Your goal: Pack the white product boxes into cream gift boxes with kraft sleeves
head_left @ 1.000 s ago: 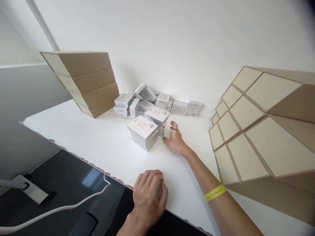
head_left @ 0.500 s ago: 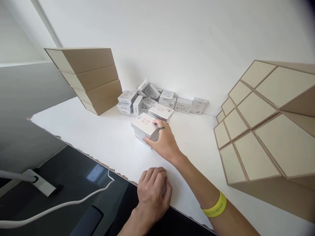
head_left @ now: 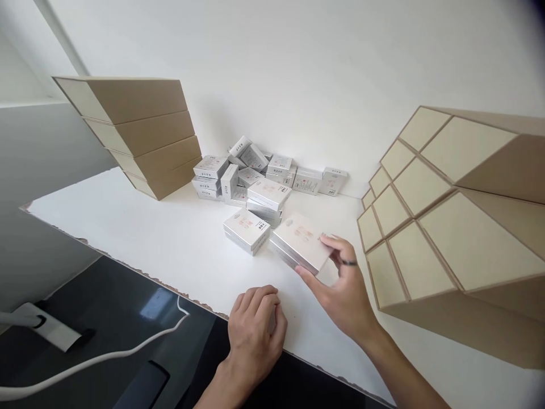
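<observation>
My right hand (head_left: 340, 272) grips a pair of small white cartons (head_left: 302, 241), stacked flat, between thumb and fingers; they are tilted and show faint red print on top. My left hand (head_left: 258, 326) rests at the table's front edge with its fingers curled in, and I see nothing in it. Just left of the held pair, a short stack of the same cartons (head_left: 247, 227) sits on the white table (head_left: 170, 238). Behind it stands another stack (head_left: 268, 196), partly hiding the cartons at the back.
A loose pile of similar cartons (head_left: 251, 156) lies against the wall. Large tan boxes (head_left: 145, 113) are stacked at the left, and more tan boxes (head_left: 434, 227) rise at the right. Below the chipped table edge, a white cable (head_left: 128, 352) runs across the dark floor.
My right hand has moved right and toward me, carrying a pair of cartons off the front stack. The left hand stays curled at the edge. The view has shifted slightly.
</observation>
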`<action>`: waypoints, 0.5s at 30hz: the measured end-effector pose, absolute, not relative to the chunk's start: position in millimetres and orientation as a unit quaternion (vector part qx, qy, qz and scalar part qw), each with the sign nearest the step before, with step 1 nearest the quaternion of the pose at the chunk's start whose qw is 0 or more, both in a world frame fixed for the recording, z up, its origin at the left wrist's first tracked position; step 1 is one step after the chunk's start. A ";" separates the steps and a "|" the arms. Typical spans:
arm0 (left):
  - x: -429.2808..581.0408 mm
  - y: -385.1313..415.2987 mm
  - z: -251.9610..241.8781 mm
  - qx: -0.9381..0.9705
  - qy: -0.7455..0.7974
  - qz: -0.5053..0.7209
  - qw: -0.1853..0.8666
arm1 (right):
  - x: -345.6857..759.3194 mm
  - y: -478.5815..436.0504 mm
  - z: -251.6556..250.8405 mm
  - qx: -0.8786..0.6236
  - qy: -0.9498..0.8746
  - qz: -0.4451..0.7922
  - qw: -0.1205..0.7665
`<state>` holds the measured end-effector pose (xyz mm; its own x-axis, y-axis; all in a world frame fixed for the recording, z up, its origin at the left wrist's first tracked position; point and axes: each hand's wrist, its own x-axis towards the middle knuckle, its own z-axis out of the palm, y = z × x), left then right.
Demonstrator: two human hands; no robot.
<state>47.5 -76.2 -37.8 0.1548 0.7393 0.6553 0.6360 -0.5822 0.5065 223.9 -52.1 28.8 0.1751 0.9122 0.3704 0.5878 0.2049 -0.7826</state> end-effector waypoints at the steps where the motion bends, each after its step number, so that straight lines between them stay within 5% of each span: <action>1: 47.5 -76.0 -38.6 0.759 0.453 0.465 0.053 | 232.5 -61.7 21.5 -0.618 -0.622 0.178 0.447; 5: 47.5 -75.3 -40.7 0.764 0.451 0.459 0.048 | 259.6 -86.7 1.6 -0.669 -0.631 0.185 0.347; 15: 43.0 -76.6 -38.8 0.779 0.445 0.438 0.061 | 281.0 -96.0 0.4 -0.712 -0.601 0.215 0.292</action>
